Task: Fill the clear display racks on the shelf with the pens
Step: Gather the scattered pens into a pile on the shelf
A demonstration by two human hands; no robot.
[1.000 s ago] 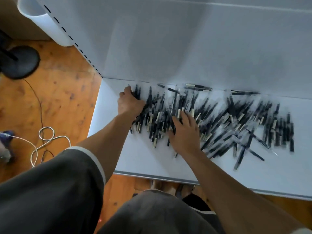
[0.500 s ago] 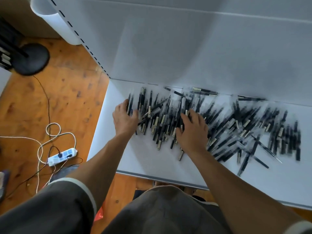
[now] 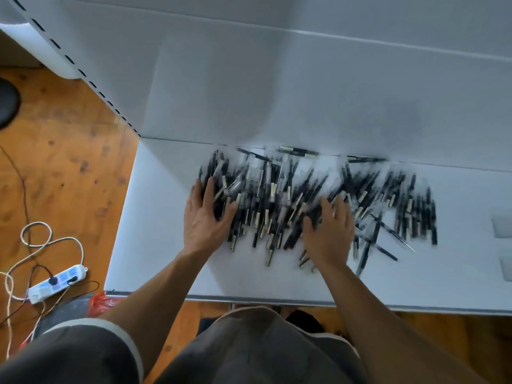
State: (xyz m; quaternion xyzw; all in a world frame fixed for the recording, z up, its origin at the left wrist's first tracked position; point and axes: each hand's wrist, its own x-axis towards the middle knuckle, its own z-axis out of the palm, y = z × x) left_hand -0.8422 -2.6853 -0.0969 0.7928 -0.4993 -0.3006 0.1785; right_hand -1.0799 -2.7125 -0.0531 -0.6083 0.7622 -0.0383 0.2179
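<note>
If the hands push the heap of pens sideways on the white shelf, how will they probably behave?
The pens look slim, round and stiff, so they probably roll and slide easily on the smooth shelf. Loosely crossed, some may scatter past the left hand.

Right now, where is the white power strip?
In the head view, the power strip lies on the wooden floor at lower left, left of the shelf, among cables.
</note>
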